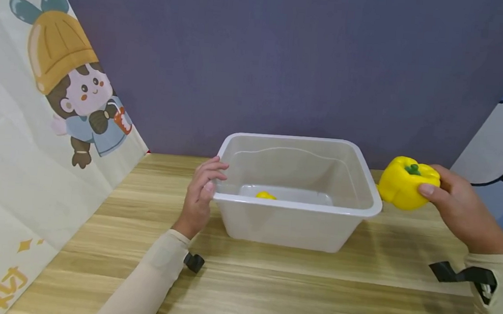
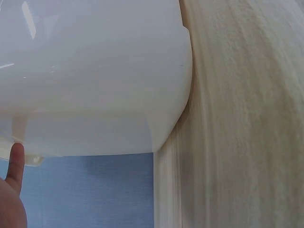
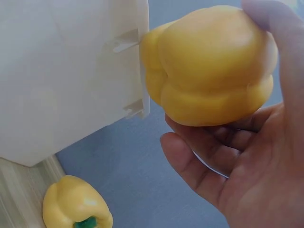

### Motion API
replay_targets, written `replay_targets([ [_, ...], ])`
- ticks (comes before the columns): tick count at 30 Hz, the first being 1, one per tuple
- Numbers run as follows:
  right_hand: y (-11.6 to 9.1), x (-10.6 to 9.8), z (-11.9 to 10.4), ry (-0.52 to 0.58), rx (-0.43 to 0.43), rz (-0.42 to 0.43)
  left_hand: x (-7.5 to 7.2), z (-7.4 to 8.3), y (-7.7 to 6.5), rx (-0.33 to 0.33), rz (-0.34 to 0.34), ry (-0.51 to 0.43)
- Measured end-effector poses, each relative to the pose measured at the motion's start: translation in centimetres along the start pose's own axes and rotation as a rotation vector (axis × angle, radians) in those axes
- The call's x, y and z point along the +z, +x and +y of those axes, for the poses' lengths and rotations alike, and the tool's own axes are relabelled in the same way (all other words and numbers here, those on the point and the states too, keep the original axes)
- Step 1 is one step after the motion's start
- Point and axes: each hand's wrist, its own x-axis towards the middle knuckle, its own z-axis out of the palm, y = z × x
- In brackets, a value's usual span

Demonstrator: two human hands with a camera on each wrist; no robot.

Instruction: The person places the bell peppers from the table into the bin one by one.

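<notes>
Yellow pepper (image 1: 401, 188) spreads right fingers (image 3: 197, 172) gripping it; left fingers (image 1: 211, 175) clasp the tub's rim (image 1: 296, 206).

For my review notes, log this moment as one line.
left hand: holding bin by left rim; right hand: holding yellow pepper beside bin; in bin: yellow object, partly hidden; on table: second yellow pepper

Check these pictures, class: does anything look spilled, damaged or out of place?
Nothing stands out. The white bin stands upright, the left hand at its rim, and the yellow pepper in the right hand shows no visible damage. Another pepper is beside the bin. No spill shows.
</notes>
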Motion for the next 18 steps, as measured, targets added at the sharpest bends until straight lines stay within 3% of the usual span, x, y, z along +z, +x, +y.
replay_targets([
  [18, 0.95, -0.19, -0.8, 0.048, -0.09, 0.005, -0.08, 0.08, -0.07, -0.002, 0.001, -0.001],
])
